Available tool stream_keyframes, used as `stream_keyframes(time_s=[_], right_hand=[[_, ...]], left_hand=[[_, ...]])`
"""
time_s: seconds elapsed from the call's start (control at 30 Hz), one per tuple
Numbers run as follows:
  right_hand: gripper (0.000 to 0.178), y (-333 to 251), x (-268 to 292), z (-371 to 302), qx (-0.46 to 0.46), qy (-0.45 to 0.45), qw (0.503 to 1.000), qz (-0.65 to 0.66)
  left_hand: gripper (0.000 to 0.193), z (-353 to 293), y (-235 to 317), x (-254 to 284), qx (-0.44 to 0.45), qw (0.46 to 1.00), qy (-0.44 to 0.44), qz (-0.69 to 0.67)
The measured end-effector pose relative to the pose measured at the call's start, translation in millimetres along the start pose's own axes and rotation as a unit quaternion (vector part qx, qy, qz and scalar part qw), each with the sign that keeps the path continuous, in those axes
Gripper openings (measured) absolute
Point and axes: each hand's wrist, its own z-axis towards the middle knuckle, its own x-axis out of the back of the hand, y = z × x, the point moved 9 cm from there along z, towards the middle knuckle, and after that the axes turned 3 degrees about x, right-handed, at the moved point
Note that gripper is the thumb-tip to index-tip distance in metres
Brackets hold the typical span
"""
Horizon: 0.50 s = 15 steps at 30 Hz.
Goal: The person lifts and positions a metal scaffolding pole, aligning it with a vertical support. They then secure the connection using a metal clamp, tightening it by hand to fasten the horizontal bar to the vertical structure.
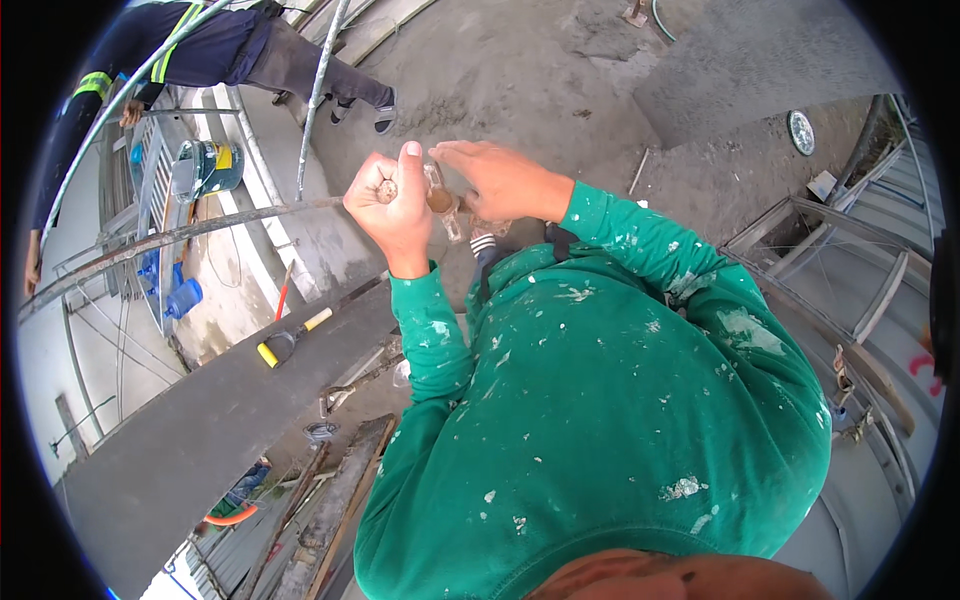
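Note:
My left hand [388, 205] is raised in front of my chest, closed in a fist with the thumb up. Inside its curled fingers shows the round, pale end of what looks like a handle [387, 191]; the rest is hidden. To its right, my right hand [510, 182] holds nothing, its fingers stretched toward the left hand. In the gap between them appears a brownish, partly see-through thing [438, 199], whose kind I cannot make out. Lower down, a dark sock with white stripes [484, 243] shows beside my green, paint-spattered shirt [590, 400].
A metal rail [190, 236] runs from the left toward my left fist. On the grey plank [200, 420] lies a yellow-ended hand tool [292, 338]. A clear bucket [208, 168] stands by a ladder-like frame. Another person [225, 50] bends at upper left. Rough concrete [480, 80] spreads ahead.

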Motion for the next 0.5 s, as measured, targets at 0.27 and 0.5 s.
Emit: stream_keyframes(time_s=[0.27, 0.5], right_hand=[[0.044, -69.5, -0.6, -57.1, -0.01, -0.591, 0.776, 0.22], [0.054, 1.5, 6.5, -11.3, -0.132, -0.109, 0.985, 0.017]], left_hand=[[0.048, -6.0, -3.2, 5.2, 0.023, 1.0, -0.002, -0.003], [0.049, -9.9, 2.0, 0.3, 0.021, 1.0, 0.006, -0.005]])
